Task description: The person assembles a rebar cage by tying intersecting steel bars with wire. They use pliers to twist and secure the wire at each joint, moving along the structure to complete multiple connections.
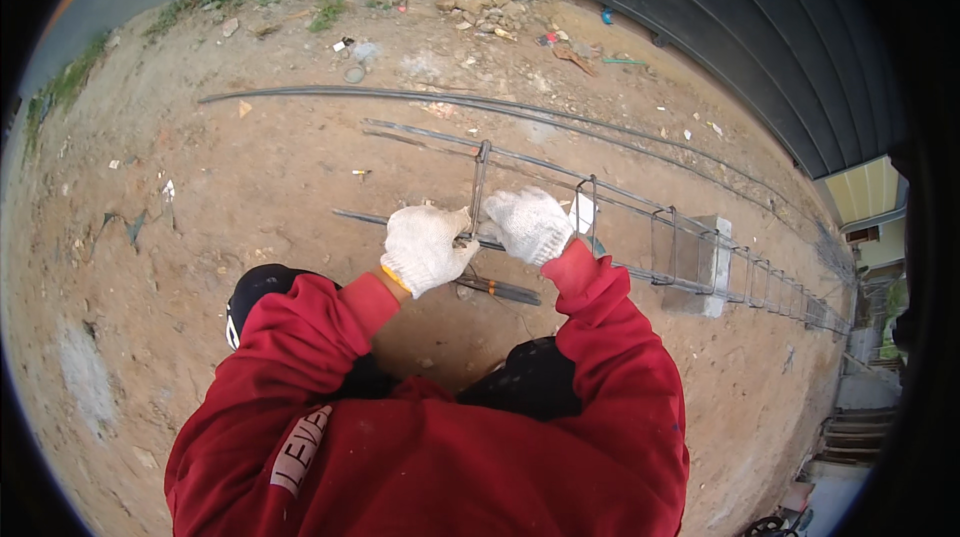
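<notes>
Loose bars (400,92) are lying beyond the steel cage (653,247); a pale block (698,306) is sitting under it. Cage lying over bare ground, long axis running left-right, receding rightward. Left hand (425,249) and right hand (528,225) are flanking its end stirrup (479,182); grip hidden, cannot tell.

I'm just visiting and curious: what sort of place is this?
Probably an outdoor building site or work yard. A long cage of grey metal bars and rectangular hoops stretches across bare brown earth, passing over a pale, blocky, concrete-looking support.
</notes>
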Action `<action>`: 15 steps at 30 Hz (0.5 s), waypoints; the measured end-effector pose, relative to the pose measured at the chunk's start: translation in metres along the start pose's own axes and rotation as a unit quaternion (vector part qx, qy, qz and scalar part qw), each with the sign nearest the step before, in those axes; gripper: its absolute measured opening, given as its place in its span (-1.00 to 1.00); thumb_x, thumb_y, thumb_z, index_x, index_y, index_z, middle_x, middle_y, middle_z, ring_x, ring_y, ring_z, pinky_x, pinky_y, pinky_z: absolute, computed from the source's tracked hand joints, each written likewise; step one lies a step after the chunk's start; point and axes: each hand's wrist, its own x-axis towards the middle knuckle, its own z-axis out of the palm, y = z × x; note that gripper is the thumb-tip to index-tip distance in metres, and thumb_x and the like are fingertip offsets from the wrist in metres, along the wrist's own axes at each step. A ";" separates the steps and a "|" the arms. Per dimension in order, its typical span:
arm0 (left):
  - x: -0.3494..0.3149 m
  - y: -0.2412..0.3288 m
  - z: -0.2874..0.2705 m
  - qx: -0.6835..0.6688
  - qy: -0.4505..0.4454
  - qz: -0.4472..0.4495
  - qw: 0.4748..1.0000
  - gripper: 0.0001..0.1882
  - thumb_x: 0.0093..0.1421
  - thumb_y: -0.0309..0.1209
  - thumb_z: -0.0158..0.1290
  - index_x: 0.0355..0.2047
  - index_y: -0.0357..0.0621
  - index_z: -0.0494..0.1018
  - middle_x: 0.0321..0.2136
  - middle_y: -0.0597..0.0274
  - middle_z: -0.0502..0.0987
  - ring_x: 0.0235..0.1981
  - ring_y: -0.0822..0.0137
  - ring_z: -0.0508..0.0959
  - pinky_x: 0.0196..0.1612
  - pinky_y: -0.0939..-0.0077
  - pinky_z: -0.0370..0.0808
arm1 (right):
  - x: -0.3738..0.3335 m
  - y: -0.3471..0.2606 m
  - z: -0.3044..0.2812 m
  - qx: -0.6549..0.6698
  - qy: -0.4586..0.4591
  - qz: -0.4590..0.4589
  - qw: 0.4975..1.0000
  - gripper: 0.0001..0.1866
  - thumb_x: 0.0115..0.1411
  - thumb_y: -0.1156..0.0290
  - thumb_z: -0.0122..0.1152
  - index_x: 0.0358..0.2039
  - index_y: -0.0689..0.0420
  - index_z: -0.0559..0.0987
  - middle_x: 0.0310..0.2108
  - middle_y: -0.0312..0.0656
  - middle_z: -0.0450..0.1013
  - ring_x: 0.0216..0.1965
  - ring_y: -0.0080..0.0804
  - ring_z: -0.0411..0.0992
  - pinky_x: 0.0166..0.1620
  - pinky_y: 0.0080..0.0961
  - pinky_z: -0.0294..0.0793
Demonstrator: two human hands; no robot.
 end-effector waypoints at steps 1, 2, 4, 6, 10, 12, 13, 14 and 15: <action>0.000 0.000 0.001 -0.003 0.000 0.005 1.000 -0.72 -0.03 -0.15 0.27 -0.41 -0.04 0.59 -0.58 0.08 0.57 -0.47 -0.01 0.60 -0.38 0.10 0.54 | -0.002 -0.003 -0.002 -0.017 0.017 -0.004 1.000 -0.75 0.12 0.33 0.22 -0.19 0.11 0.58 -0.26 -0.12 0.53 -0.22 -0.03 0.52 -0.15 -0.19 0.49; 0.000 0.000 0.001 -0.006 -0.004 0.002 1.000 -0.72 -0.04 -0.15 0.27 -0.41 -0.04 0.59 -0.57 0.08 0.57 -0.47 -0.01 0.61 -0.38 0.10 0.54 | -0.003 -0.005 -0.004 -0.039 0.015 -0.003 0.999 -0.75 0.11 0.34 0.22 -0.19 0.10 0.58 -0.27 -0.13 0.53 -0.24 -0.05 0.52 -0.17 -0.21 0.49; 0.000 0.000 0.002 -0.006 -0.007 0.001 1.000 -0.72 -0.04 -0.15 0.27 -0.41 -0.04 0.59 -0.57 0.07 0.57 -0.47 -0.01 0.61 -0.38 0.11 0.54 | -0.004 -0.008 -0.009 -0.058 0.021 -0.006 0.998 -0.74 0.09 0.33 0.23 -0.19 0.09 0.59 -0.27 -0.14 0.53 -0.26 -0.07 0.53 -0.19 -0.22 0.50; 0.000 0.000 0.002 -0.006 0.000 0.000 1.000 -0.72 -0.04 -0.15 0.27 -0.41 -0.04 0.59 -0.57 0.07 0.58 -0.46 -0.01 0.61 -0.38 0.11 0.54 | -0.004 -0.009 -0.013 -0.051 0.037 -0.017 0.998 -0.73 0.09 0.31 0.24 -0.17 0.08 0.59 -0.25 -0.14 0.53 -0.26 -0.05 0.52 -0.19 -0.21 0.50; 0.000 -0.001 0.002 -0.008 0.010 0.001 1.000 -0.73 -0.04 -0.15 0.27 -0.43 -0.03 0.59 -0.57 0.07 0.58 -0.48 -0.02 0.61 -0.40 0.12 0.54 | 0.000 -0.008 -0.016 0.052 -0.017 0.040 0.998 -0.73 0.08 0.35 0.23 -0.16 0.06 0.58 -0.24 -0.12 0.52 -0.22 -0.05 0.53 -0.09 -0.15 0.50; 0.000 -0.002 0.002 -0.012 0.022 0.006 1.000 -0.74 -0.04 -0.14 0.26 -0.45 -0.03 0.59 -0.58 0.07 0.57 -0.48 -0.03 0.61 -0.41 0.12 0.54 | 0.001 -0.008 -0.019 0.110 -0.020 0.068 0.991 -0.73 0.09 0.31 0.27 -0.19 0.08 0.59 -0.24 -0.10 0.53 -0.22 -0.03 0.54 -0.13 -0.15 0.51; 0.000 -0.002 0.002 -0.011 0.013 0.004 1.000 -0.74 -0.04 -0.14 0.26 -0.46 -0.03 0.59 -0.58 0.07 0.57 -0.48 -0.02 0.61 -0.41 0.11 0.54 | -0.001 -0.008 -0.022 0.111 -0.012 0.092 0.990 -0.73 0.09 0.28 0.28 -0.19 0.08 0.60 -0.25 -0.09 0.53 -0.22 -0.03 0.54 -0.15 -0.14 0.52; 0.000 -0.003 0.001 -0.009 0.004 0.002 1.000 -0.75 -0.04 -0.14 0.25 -0.47 -0.02 0.58 -0.58 0.07 0.57 -0.48 -0.02 0.61 -0.41 0.11 0.54 | -0.004 -0.010 -0.026 0.111 0.022 0.102 0.988 -0.72 0.10 0.25 0.30 -0.19 0.08 0.60 -0.26 -0.08 0.53 -0.22 -0.03 0.54 -0.16 -0.13 0.52; 0.001 -0.003 0.001 -0.008 -0.004 -0.002 1.000 -0.75 -0.03 -0.15 0.25 -0.47 -0.02 0.58 -0.58 0.07 0.57 -0.48 -0.02 0.61 -0.41 0.11 0.54 | -0.008 -0.012 -0.031 0.113 0.042 0.117 0.986 -0.71 0.11 0.23 0.31 -0.19 0.09 0.61 -0.27 -0.07 0.53 -0.22 -0.02 0.54 -0.18 -0.12 0.52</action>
